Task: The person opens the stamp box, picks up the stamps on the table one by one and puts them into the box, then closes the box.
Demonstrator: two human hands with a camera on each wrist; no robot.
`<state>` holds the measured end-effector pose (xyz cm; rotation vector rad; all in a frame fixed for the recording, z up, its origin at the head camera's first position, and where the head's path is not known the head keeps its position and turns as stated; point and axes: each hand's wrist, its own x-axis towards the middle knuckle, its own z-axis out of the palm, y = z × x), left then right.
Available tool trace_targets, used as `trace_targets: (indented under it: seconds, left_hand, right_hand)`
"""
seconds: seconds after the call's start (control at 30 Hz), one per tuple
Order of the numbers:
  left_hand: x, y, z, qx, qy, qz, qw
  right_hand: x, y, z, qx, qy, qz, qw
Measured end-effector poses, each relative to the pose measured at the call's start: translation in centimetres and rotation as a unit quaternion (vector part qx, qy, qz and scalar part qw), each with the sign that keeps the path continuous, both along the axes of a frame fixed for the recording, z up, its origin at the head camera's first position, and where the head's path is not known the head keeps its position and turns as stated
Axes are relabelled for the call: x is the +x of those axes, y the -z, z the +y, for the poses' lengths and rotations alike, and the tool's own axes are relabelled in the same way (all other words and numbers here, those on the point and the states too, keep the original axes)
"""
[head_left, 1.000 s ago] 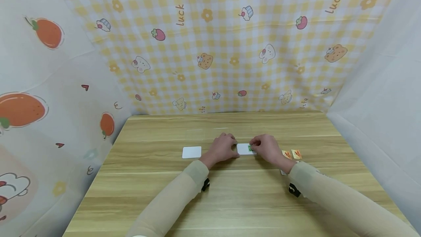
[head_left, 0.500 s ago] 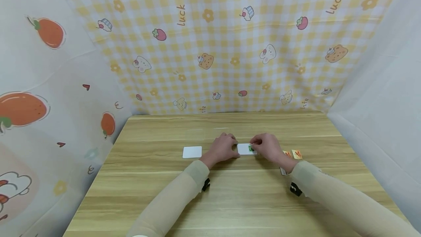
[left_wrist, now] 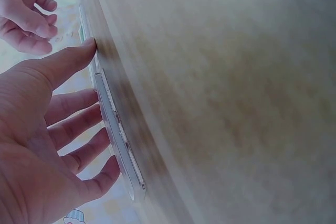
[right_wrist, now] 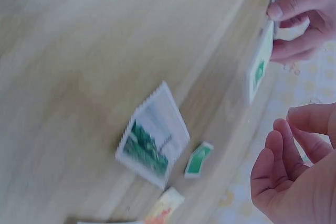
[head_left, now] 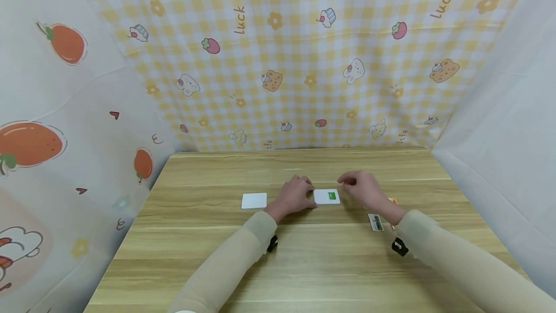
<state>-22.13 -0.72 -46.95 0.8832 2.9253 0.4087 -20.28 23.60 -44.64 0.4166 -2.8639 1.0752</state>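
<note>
A white card (head_left: 322,196) with rounded corners lies flat on the wooden table, a small green stamp (head_left: 332,196) on its right part. My left hand (head_left: 295,195) holds the card's left end, thumb at the near edge and a finger at the far edge. Just right of the card, my right hand (head_left: 364,188) hovers with fingers loosely curled and nothing between them. Under the right wrist lies a perforated landscape stamp (right_wrist: 152,137). Beside it in the right wrist view are another green stamp (right_wrist: 198,160) and an orange-and-yellow stamp (right_wrist: 165,205).
A second white card (head_left: 254,201) lies left of my left hand. Faint outlines of clear flat pieces (head_left: 257,177) show toward the back of the table (head_left: 304,264). Patterned cloth (head_left: 295,86) hangs behind and on the left; a plain white sheet is on the right.
My right hand has let go of the green stamp and drawn back up and to the right. The stamp now shows whole on the card. My left hand stays in place.
</note>
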Motion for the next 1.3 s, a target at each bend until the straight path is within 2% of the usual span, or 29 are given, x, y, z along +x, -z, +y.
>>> trace_targets:
  seconds: [0.27, 0.5, 0.73, 0.9, 1.1, 1.3]
  left_hand:
    - [-0.2, 0.2, 0.1, 0.000, -0.001, 0.000, 1.0000]
    - [-0.1, -0.1, 0.0, -0.003, -0.003, -0.001, 1.0000]
    - [-0.1, -0.1, 0.0, -0.004, -0.003, 0.000, 1.0000]
    - [-0.1, 0.1, 0.0, -0.008, -0.003, 0.003, 1.0000]
    - [0.0, 0.0, 0.0, -0.005, -0.002, -0.003, 1.0000]
    - [0.1, -0.1, -0.1, -0.004, -0.003, -0.001, 1.0000]
  right_hand:
    - [0.6, -0.8, 2.6, 0.021, -0.003, -0.004, 0.9998]
    - [1.3, -0.8, 4.3, 0.031, -0.013, -0.006, 0.9994]
    - [2.1, -0.2, 5.2, 0.045, -0.006, -0.022, 0.9987]
    - [2.4, 0.6, 5.5, 0.077, 0.001, -0.035, 0.9964]
    - [2.5, 1.4, 5.8, 0.116, 0.000, -0.026, 0.9929]
    - [2.6, 1.6, 5.6, 0.127, 0.005, -0.027, 0.9916]
